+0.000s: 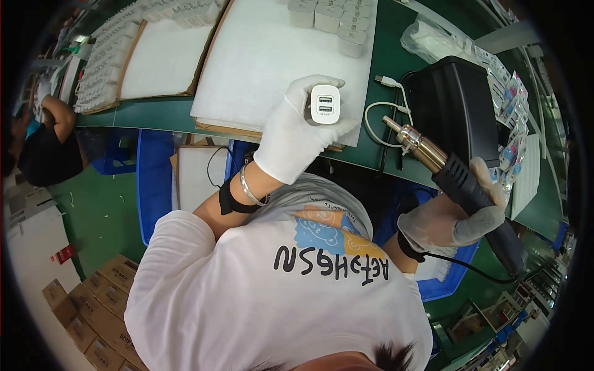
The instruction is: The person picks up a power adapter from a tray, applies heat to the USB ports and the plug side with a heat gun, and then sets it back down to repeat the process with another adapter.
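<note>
Over the front edge of the white-covered board, my gloved left hand (294, 127) has its thumb and fingers closed around a white USB charger (325, 105). The charger's face with two USB ports is turned up toward me. My gloved right hand (473, 213) grips the black handle of a corded tool (455, 176). That tool has a shiny brass-coloured metal barrel and a narrow tip, which points up and left toward the charger without touching it. I cannot tell the tool's exact kind.
Beside the tool tip, a white USB cable (368, 117) loops next to a black box (458, 105). White chargers (351, 40) stand in rows on the white board (253, 68). Blue bins (151, 185) sit below the green bench. Another person (52, 145) is at the far left.
</note>
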Demonstrator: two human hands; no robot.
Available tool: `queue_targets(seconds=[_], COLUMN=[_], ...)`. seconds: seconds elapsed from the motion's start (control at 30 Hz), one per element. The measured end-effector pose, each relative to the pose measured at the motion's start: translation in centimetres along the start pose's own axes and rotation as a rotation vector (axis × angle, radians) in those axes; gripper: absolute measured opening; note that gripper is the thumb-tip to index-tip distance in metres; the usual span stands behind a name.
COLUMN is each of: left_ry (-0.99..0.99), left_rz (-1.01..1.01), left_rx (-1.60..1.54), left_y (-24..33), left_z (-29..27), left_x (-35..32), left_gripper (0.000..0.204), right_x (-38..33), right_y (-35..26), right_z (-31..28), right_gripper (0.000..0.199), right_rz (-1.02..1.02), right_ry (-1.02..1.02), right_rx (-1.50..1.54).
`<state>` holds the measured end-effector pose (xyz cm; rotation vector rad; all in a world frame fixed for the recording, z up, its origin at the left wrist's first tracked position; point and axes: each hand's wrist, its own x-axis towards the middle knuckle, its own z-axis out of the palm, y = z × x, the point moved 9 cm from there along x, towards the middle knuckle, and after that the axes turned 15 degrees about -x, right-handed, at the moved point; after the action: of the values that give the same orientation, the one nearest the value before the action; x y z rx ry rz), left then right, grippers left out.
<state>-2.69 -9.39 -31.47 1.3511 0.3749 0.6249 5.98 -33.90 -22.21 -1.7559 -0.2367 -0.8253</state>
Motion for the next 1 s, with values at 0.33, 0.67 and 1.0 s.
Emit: queue_targets(seconds=[0.33, 0.67, 1.0], left_ry=[-0.013, -0.187, -0.252], left_rz=[-0.096, 0.01, -0.03], left_rx=[-0.027, 0.172, 0.111], left_y=[-0.3, 1.0, 0.3], left_z=[0.4, 0.8, -0.7], left_x=[-0.5, -0.3, -0.3], left_gripper=[0.05, 0.048, 0.047], right_x=[0.6, 2.2, 2.5], right_y=[0.0, -0.8, 0.6], right_z=[0.2, 0.0, -0.8], right_gripper=[0.054, 0.055, 0.062], right_rz=[-0.042, -0.132, -0.103], right_ry=[-0.022, -0.018, -0.117], right_rx=[0.052, -0.07, -0.132])
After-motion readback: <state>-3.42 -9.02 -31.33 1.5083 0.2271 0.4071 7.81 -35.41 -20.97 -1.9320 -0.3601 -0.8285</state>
